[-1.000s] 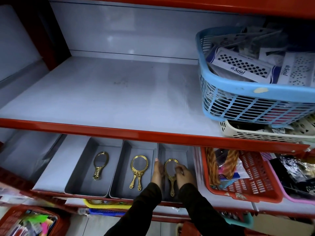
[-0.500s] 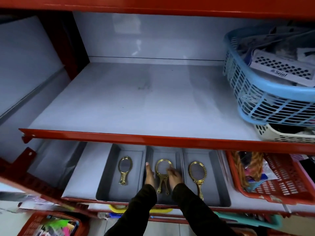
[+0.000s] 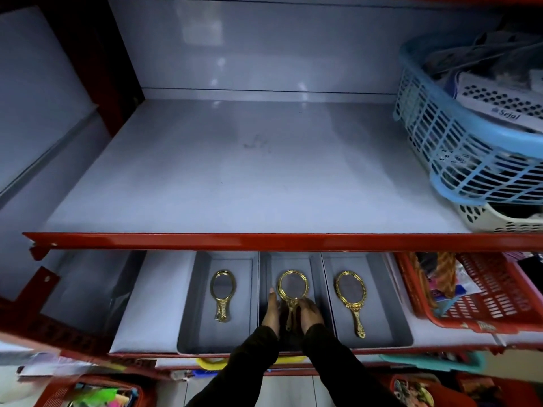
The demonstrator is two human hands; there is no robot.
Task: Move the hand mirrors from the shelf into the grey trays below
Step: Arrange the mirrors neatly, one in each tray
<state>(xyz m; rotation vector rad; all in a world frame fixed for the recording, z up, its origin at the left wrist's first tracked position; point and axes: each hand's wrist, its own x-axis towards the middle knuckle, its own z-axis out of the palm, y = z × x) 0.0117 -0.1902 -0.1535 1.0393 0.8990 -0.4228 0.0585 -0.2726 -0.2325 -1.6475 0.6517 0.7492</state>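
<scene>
Three grey trays stand side by side on the lower shelf: left tray [image 3: 188, 324], middle tray [image 3: 293, 258], right tray [image 3: 390, 312]. Each holds one gold hand mirror lying flat, handle toward me: left mirror [image 3: 222, 286], middle mirror [image 3: 293, 285], right mirror [image 3: 351, 290]. Both my hands are inside the middle tray, on either side of that mirror's handle. My left hand [image 3: 271, 311] lies with fingers straight beside the handle. My right hand [image 3: 311, 314] curls its fingers onto the handle just below the frame. The upper shelf [image 3: 235, 177] shows no mirrors.
The upper shelf's red front edge [image 3: 264, 240] overhangs the backs of the trays. A blue basket [image 3: 458, 160] of card packets sits on a cream basket [image 3: 496, 221] at the upper right. A red basket [image 3: 493, 306] stands right of the trays. More baskets sit below.
One second ago both hands were on the right tray's mirror. They shifted to the middle tray's mirror and have since slid down from its frame toward the handle.
</scene>
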